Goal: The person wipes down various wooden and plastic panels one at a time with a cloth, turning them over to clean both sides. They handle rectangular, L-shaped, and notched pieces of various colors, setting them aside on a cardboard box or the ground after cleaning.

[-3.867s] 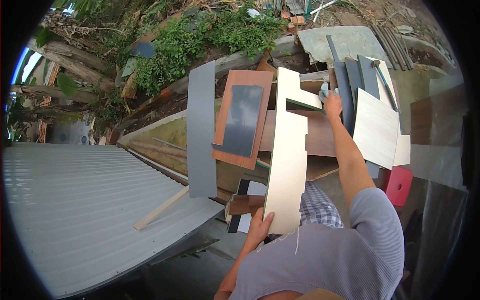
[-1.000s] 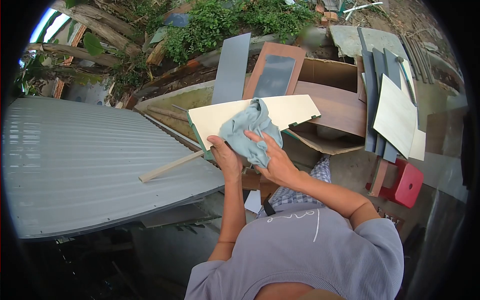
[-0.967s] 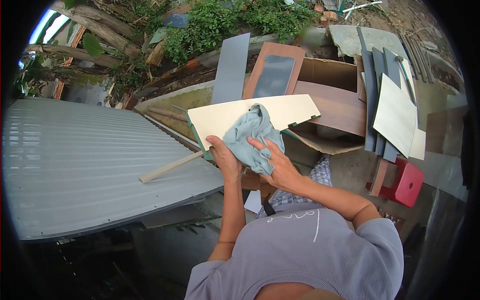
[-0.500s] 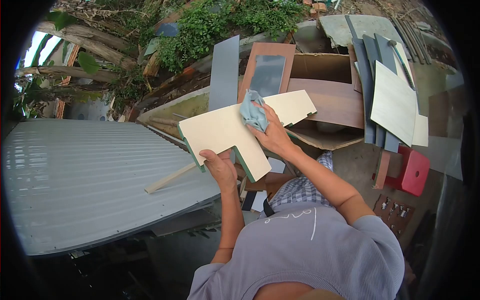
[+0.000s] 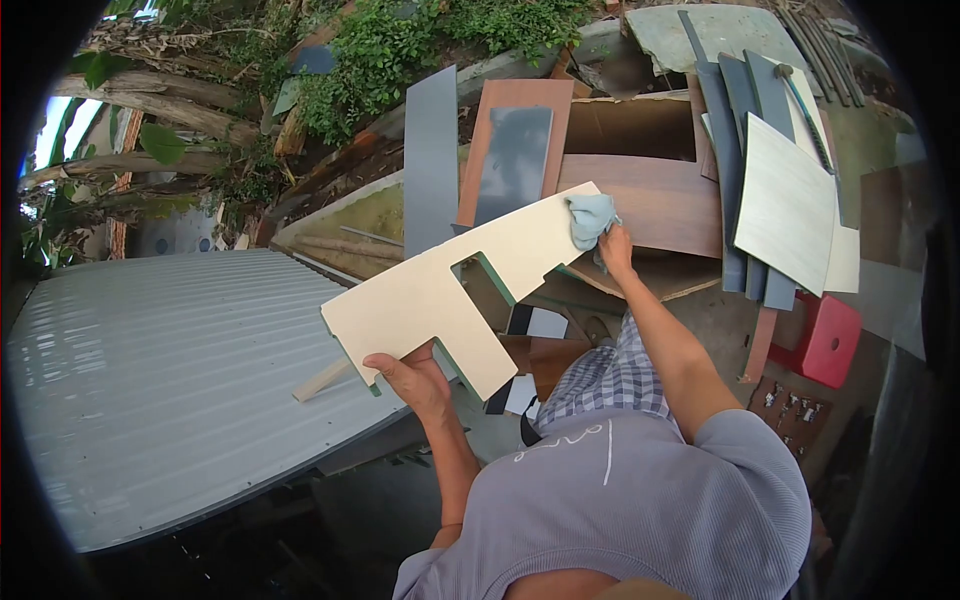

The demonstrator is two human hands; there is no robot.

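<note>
Left hand [image 5: 412, 378] grips the board's [image 5: 450, 290] near end; right hand [image 5: 614, 246], seemingly clutching the cloth [image 5: 590, 215], has wiped out to its far end.

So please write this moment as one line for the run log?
left hand: grips near end of cream board | right hand: presses blue cloth on far end | board: held tilted over grey metal sheet
</note>
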